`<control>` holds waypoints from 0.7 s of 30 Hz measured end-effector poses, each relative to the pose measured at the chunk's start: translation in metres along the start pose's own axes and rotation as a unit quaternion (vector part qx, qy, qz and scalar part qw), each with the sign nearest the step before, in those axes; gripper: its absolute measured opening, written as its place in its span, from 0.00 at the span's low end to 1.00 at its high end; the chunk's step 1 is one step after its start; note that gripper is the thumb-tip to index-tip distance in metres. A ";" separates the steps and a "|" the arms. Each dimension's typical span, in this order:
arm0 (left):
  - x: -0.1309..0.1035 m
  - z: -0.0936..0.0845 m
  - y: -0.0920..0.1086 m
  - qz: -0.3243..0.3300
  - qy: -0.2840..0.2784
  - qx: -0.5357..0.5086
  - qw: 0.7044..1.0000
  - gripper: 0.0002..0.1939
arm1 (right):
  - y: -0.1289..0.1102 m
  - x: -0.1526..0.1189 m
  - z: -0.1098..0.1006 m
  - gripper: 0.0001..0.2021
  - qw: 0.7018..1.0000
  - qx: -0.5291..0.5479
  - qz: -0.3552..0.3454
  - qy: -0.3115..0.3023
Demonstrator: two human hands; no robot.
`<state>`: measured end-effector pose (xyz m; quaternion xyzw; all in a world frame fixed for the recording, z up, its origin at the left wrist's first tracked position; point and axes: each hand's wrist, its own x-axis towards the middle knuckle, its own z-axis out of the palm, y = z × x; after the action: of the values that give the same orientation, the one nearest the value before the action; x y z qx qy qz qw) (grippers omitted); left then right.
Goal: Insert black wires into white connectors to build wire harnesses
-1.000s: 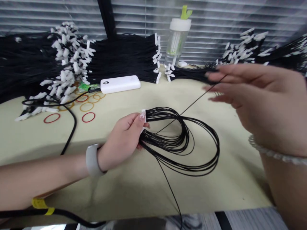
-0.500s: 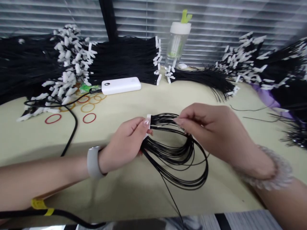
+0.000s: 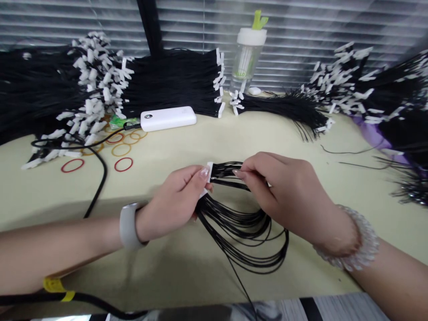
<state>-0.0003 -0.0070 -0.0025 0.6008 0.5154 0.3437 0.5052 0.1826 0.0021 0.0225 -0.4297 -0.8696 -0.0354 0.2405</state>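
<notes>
A looped bundle of thin black cables hangs over the table from a white connector. My left hand pinches the connector between thumb and fingers, at the left end of the loops. To its right, my right hand is closed at the upper strands, thumb and index fingertip together on the black cables. Its other fingers are curled and partly hidden. One loose cable end trails down past the table's front edge.
Behind stand a white power bank, a clear bottle and black cable piles with white connectors. Rubber bands lie at left. More cable bundles are at right. A thick black cable crosses the lower left.
My right hand has moved slightly left and down along the strands, closer to my left hand. The lower loops hang a little lower. My left hand keeps its hold.
</notes>
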 end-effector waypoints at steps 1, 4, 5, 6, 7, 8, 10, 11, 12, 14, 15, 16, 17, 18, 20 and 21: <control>0.000 0.000 0.000 -0.001 0.000 0.002 1.000 0.18 | 0.000 0.000 0.001 0.06 1.000 -0.011 -0.002 0.003; 0.000 0.000 0.000 -0.006 -0.001 -0.005 1.000 0.18 | 0.000 -0.001 0.001 0.08 0.999 -0.044 -0.017 0.009; 0.000 0.000 0.000 -0.008 -0.002 -0.009 1.000 0.18 | 0.000 -0.001 0.001 0.08 0.998 -0.054 -0.027 0.012; 0.000 0.000 0.000 -0.009 -0.003 -0.013 1.000 0.18 | 0.000 -0.002 0.000 0.08 0.997 -0.063 -0.039 0.014; 0.000 0.000 0.000 -0.009 -0.003 -0.016 1.000 0.18 | 0.000 -0.003 0.000 0.07 0.996 -0.072 -0.052 0.016; 0.000 0.000 0.000 -0.010 -0.004 -0.018 1.000 0.18 | 0.001 -0.004 -0.001 0.06 0.994 -0.081 -0.067 0.016; 0.000 0.000 0.000 -0.009 -0.003 -0.019 1.000 0.18 | 0.001 -0.006 -0.003 0.05 0.990 -0.100 -0.095 0.015; 0.000 0.000 0.000 -0.007 -0.002 -0.019 1.000 0.18 | 0.002 -0.006 -0.004 0.05 0.988 -0.108 -0.107 0.015; 0.000 0.000 0.000 -0.007 -0.002 -0.020 1.000 0.18 | 0.002 -0.007 -0.004 0.05 0.987 -0.115 -0.115 0.015; 0.000 0.000 0.000 -0.005 -0.001 -0.023 1.000 0.18 | 0.002 -0.006 -0.003 0.05 0.985 -0.122 -0.120 0.012; 0.000 0.000 0.000 -0.004 -0.002 -0.024 1.000 0.18 | 0.002 -0.006 -0.003 0.05 0.986 -0.121 -0.117 0.007; 0.000 0.000 0.000 -0.004 -0.003 -0.023 1.000 0.18 | 0.002 -0.005 -0.002 0.05 0.986 -0.121 -0.114 0.000; 0.000 0.000 0.000 -0.005 -0.003 -0.021 1.000 0.18 | 0.001 -0.005 -0.002 0.05 0.986 -0.120 -0.112 -0.010; 0.000 -0.001 0.000 -0.005 -0.003 -0.017 1.000 0.18 | 0.001 -0.004 -0.002 0.05 0.986 -0.120 -0.111 -0.020; 0.001 -0.001 -0.001 -0.006 -0.001 -0.009 1.000 0.18 | 0.000 -0.005 -0.002 0.06 0.986 -0.118 -0.112 -0.032; 0.001 -0.001 0.000 -0.006 0.000 -0.005 1.000 0.18 | 0.000 -0.005 -0.003 0.05 0.987 -0.113 -0.112 -0.032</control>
<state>-0.0011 -0.0060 -0.0028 0.5948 0.5175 0.3436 0.5103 0.1867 -0.0026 0.0229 -0.3554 -0.9099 -0.1460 0.1566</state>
